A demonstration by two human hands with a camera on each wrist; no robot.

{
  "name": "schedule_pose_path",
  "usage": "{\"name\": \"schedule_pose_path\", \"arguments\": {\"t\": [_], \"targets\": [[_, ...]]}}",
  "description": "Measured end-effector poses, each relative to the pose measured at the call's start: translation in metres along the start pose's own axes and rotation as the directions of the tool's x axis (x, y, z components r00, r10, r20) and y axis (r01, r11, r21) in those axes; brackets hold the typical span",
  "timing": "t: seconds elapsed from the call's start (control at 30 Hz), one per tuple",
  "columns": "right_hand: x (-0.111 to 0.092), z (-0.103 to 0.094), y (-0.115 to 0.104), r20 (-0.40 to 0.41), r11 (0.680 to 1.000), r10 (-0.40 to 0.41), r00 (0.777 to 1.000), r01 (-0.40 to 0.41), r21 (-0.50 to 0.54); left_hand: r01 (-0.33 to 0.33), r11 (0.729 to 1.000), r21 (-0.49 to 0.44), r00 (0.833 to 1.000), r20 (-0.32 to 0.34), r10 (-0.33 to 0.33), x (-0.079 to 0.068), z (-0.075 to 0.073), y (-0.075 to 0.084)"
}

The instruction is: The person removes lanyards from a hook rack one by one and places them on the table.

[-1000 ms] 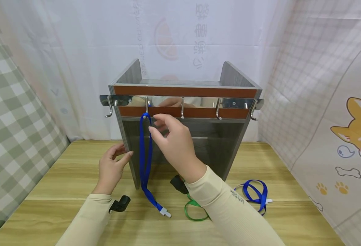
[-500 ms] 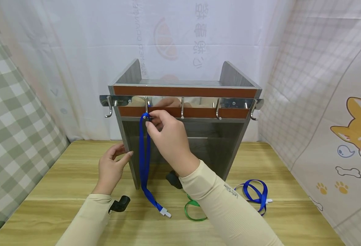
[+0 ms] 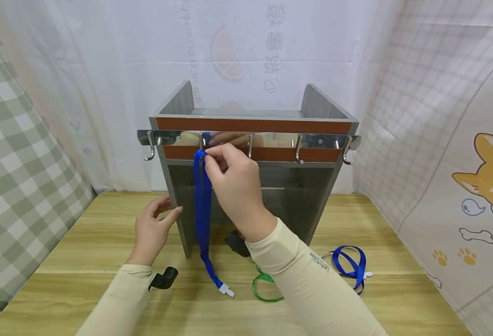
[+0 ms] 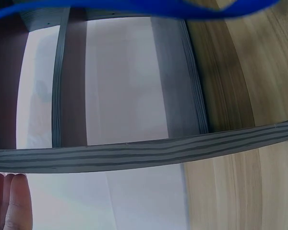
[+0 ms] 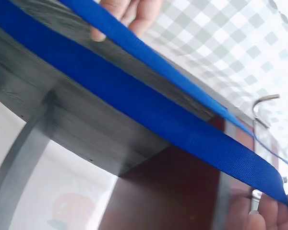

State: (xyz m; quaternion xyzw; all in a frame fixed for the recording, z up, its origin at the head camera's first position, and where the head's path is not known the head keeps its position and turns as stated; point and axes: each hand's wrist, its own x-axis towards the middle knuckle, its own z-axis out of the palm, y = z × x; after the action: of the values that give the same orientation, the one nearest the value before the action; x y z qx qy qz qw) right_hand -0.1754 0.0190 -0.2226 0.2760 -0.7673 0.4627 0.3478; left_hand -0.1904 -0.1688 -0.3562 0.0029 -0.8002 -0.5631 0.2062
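blue cloth hung from the right hand [image 3: 239, 184]: its grip pinched the top loop of a long strap [image 3: 203, 210] between thumb and fingers, right by the second hook [image 3: 201, 138] from the left. most of the strap lay below that grip and a bit to its left, running almost straight down, then bending to the right near the white clip [image 3: 226, 290] at its end. so the right hand was the near one. the left hand [image 3: 150, 233] was off to the left, apart from the strap, its loose fingers touching the gray side board [image 3: 184, 235]. how the loop sat on the hook mattered most, and that was hard to see: cloth and fingers hid the hook's tip, so i could not tell if the loop was around it or just in front. on the surface [image 3: 82, 289], a green strap [image 3: 267, 287] was partly hidden behind the right sleeve [image 3: 313, 275]. the left wrist view showed the blue cloth only as a blurry strip, cut off at the top.
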Motion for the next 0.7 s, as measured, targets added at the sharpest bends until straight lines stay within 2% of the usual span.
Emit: {"name": "schedule_pose_path", "arguments": {"t": [0.17, 0.33, 0.7], "targets": [[0.002, -0.008, -0.008, -0.03, 0.996, -0.076, 0.997, 0.078, 0.048, -0.001, 0.999, 0.034, 1.0, 0.003, 0.001, 0.001, 0.0, -0.002], [0.008, -0.018, -0.014, -0.041, 0.99, -0.128, 0.991, 0.13, 0.048, -0.004, 0.999, 0.054, 1.0, 0.023, 0.002, 0.001, -0.001, -0.002], [0.03, -0.035, -0.021, -0.063, 0.99, -0.137, 0.988, 0.14, 0.03, -0.006, 0.998, 0.058, 1.0, 0.029, 0.005, 0.002, -0.002, -0.002]]}}
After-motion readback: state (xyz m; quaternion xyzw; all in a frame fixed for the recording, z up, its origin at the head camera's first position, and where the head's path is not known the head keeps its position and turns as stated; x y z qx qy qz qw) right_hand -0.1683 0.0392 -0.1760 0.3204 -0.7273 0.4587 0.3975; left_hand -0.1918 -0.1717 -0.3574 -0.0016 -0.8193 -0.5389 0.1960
